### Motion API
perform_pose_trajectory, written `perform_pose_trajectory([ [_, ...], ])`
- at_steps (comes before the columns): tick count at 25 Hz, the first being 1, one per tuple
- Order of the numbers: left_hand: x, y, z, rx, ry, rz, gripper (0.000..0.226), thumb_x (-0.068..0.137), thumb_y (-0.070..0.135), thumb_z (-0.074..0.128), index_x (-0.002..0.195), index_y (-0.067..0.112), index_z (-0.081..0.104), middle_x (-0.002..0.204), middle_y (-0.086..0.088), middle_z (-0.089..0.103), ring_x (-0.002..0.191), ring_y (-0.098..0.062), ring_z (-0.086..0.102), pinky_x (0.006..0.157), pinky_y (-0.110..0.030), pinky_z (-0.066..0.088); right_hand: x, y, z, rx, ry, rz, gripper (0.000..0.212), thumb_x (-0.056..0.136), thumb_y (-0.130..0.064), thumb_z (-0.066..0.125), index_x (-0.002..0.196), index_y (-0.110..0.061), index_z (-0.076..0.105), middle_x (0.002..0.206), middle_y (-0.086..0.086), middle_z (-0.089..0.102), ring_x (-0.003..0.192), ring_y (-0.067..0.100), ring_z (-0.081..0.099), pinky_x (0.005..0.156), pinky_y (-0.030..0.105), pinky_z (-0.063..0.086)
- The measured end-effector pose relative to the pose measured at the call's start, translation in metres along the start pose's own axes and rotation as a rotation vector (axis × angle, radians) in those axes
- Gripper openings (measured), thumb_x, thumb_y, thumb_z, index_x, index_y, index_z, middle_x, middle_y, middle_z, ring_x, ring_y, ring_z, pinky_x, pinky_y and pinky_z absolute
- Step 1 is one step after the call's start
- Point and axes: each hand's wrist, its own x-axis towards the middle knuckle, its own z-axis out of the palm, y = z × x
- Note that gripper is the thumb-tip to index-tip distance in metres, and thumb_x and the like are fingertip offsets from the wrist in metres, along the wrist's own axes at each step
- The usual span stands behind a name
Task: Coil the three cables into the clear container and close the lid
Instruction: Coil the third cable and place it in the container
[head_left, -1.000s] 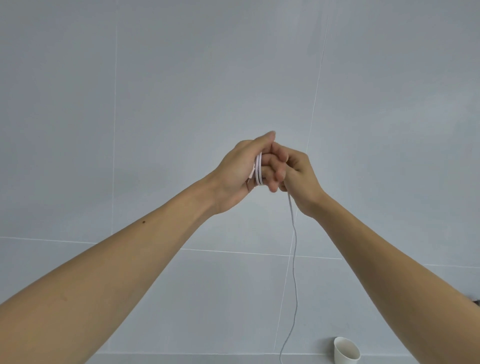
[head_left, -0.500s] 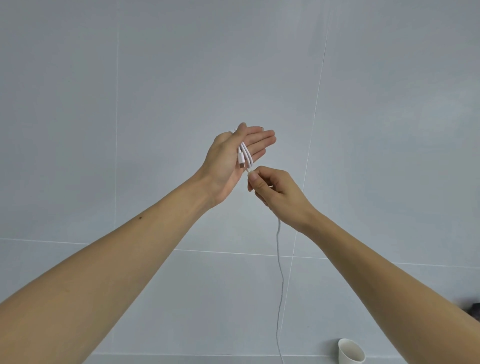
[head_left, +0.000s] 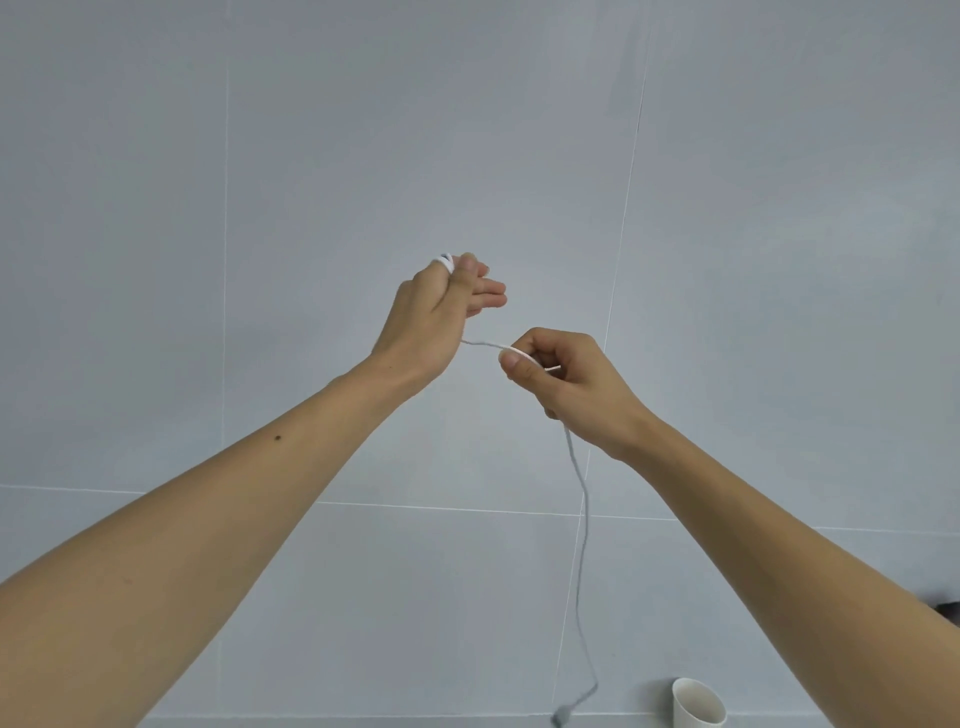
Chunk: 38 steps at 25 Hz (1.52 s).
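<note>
Both arms are raised in front of a pale grey tiled wall. My left hand (head_left: 439, 312) holds several turns of a thin white cable (head_left: 583, 519) wound around its fingers; a bit of the coil shows above the knuckles. A short stretch of cable runs from the left palm to my right hand (head_left: 563, 382), which pinches it between thumb and forefinger. Below the right hand the cable hangs down loose, and its plug end dangles at the bottom edge. The clear container and the other cables are out of view.
A white paper cup (head_left: 696, 702) stands at the bottom right, next to the hanging cable end. A dark object (head_left: 948, 609) peeks in at the right edge behind my right forearm.
My hands have come apart: the right hand slid down and to the right along the cable, drawing out a length. The cable's loose end has risen into view.
</note>
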Motion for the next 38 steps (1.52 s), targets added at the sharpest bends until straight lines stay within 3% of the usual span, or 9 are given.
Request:
perform_pose_trajectory([
  [3,-0.005,-0.007,-0.013,0.175,-0.057,-0.084,0.048,0.106,0.036,0.027,0.105,0.003,0.062,0.09,-0.005,0.076,0.08,-0.005,0.073,0.077,-0.015,0.051,0.002,-0.003,-0.011,0.022,0.058,-0.018,0.024,0.099,-0.025,0.059,0.077,-0.015,0.06,0.061,-0.015,0.048,0.047,0.004,0.036,0.049,0.019,0.032],
  [6,-0.017,-0.002,-0.012,0.145,-0.232,-0.211,0.059,0.105,0.042,0.024,0.09,0.003,0.064,0.073,-0.012,0.075,0.065,-0.021,0.073,0.076,-0.029,0.056,0.007,-0.009,-0.014,-0.009,0.088,-0.064,0.023,0.099,-0.022,0.058,0.077,-0.015,0.061,0.064,-0.016,0.053,0.048,0.0,0.045,0.051,0.011,0.034],
  [11,-0.031,0.013,-0.005,0.066,-0.533,-0.356,0.072,0.099,0.06,0.012,0.08,0.007,0.057,0.061,-0.008,0.067,0.049,-0.023,0.058,0.062,-0.021,0.048,0.016,-0.019,-0.016,0.02,0.14,-0.112,0.021,0.099,-0.018,0.059,0.079,-0.013,0.062,0.08,0.011,0.057,0.048,-0.001,0.049,0.051,0.008,0.036],
  [15,-0.037,0.023,0.002,-0.159,-0.574,-0.354,0.062,0.102,0.054,0.019,0.074,0.01,0.052,0.046,-0.003,0.056,0.038,-0.016,0.041,0.049,-0.022,0.04,0.023,-0.016,-0.021,0.076,0.168,-0.096,0.025,0.098,-0.02,0.06,0.074,-0.017,0.062,0.073,0.002,0.056,0.045,0.002,0.038,0.048,0.018,0.032],
  [20,-0.038,0.033,0.004,-0.296,-0.542,-0.312,0.047,0.104,0.041,0.03,0.071,0.013,0.049,0.046,0.002,0.049,0.03,-0.01,0.034,0.051,-0.027,0.036,0.027,-0.009,-0.017,0.14,0.124,-0.092,0.033,0.102,-0.022,0.054,0.069,-0.021,0.059,0.057,-0.013,0.048,0.045,0.007,0.033,0.047,0.019,0.031],
  [27,-0.039,0.041,0.006,-0.652,-0.406,-0.341,0.044,0.105,0.034,0.03,0.083,0.009,0.059,0.064,-0.004,0.07,0.049,-0.012,0.063,0.055,-0.02,0.053,0.032,0.003,-0.005,0.214,0.056,-0.044,0.023,0.097,-0.009,0.051,0.076,-0.01,0.061,0.071,0.015,0.047,0.063,0.026,0.041,0.056,0.033,0.037],
  [30,-0.035,0.04,0.002,-0.84,-0.307,-0.347,0.044,0.105,0.034,0.031,0.093,0.005,0.063,0.081,-0.007,0.077,0.068,-0.013,0.074,0.067,-0.022,0.059,0.029,0.01,0.006,0.211,0.051,-0.011,0.027,0.096,-0.009,0.049,0.074,-0.013,0.063,0.058,0.003,0.047,0.048,0.012,0.035,0.045,0.018,0.03],
  [34,-0.025,0.034,-0.007,-0.918,-0.286,-0.305,0.047,0.106,0.035,0.026,0.114,0.004,0.06,0.111,-0.007,0.073,0.104,-0.014,0.07,0.087,-0.023,0.056,0.021,0.019,0.02,0.172,0.015,0.036,0.036,0.105,-0.028,0.044,0.08,-0.007,0.059,0.051,-0.008,0.044,0.043,0.006,0.033,0.044,0.017,0.029],
  [38,-0.022,0.021,-0.008,-0.884,-0.206,-0.233,0.051,0.107,0.034,0.022,0.122,-0.002,0.056,0.126,-0.011,0.067,0.119,-0.017,0.063,0.099,-0.027,0.05,0.014,0.016,0.034,0.134,0.0,0.025,0.036,0.105,-0.028,0.044,0.08,-0.008,0.058,0.048,-0.013,0.041,0.043,0.004,0.033,0.045,0.018,0.029],
])
